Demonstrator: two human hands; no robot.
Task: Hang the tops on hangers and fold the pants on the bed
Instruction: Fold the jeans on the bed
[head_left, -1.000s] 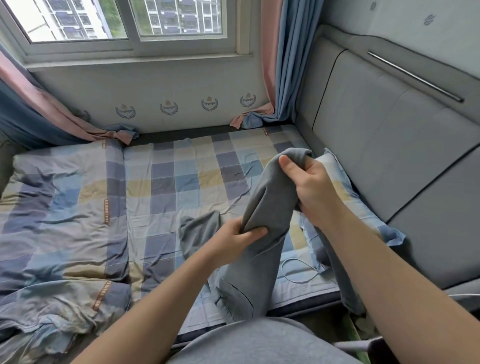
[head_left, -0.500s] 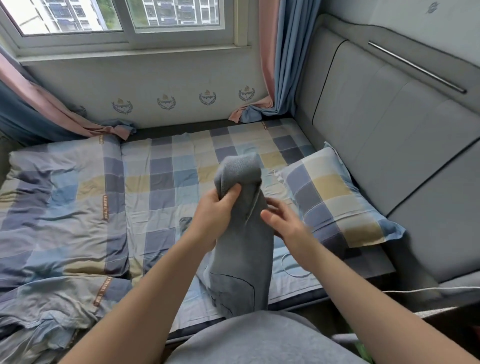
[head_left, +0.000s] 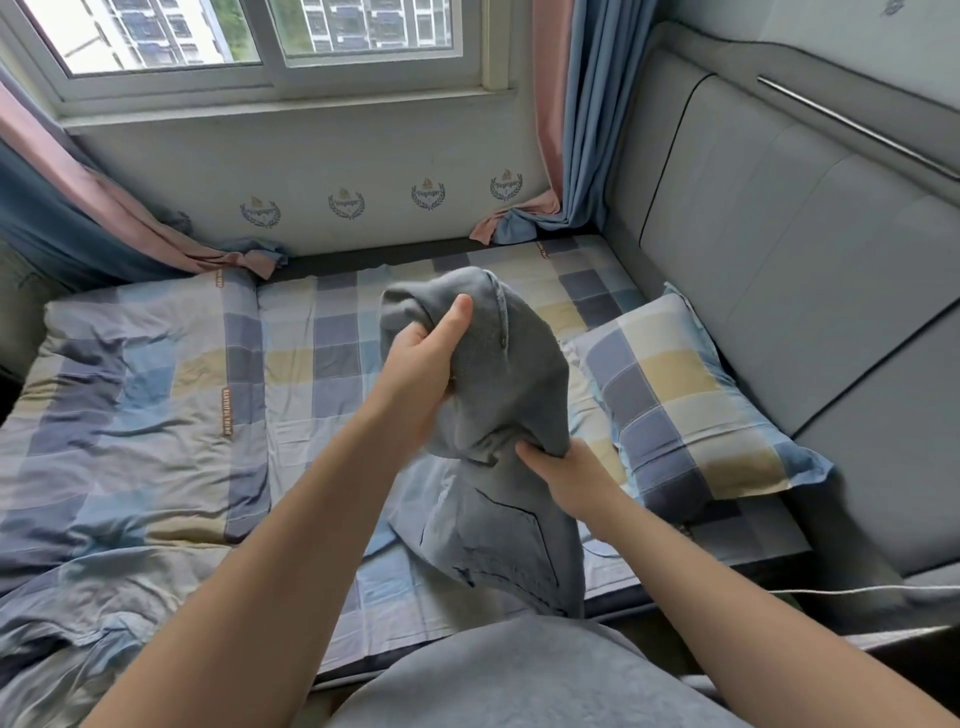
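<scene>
Now I see the pants held up over the middle of the bed, bunched between both hands. The left hand grips the upper bundle, thumb pressed up against the cloth and fingers buried in a fold. The right hand sits lower and just to the right, pinching a gathered edge. Below it the pants hang as a flatter panel with dark seams, down toward the bed's near edge. A checked pillow lies just right of the pants, against the padded headboard. On the left a rumpled quilt covers that side, and I see a flat strip of sheet between quilt and pillow, behind the pants. The pants are grey, soft and thick-looking. The bedding is smooth cloth checked in blue, yellow and grey.
</scene>
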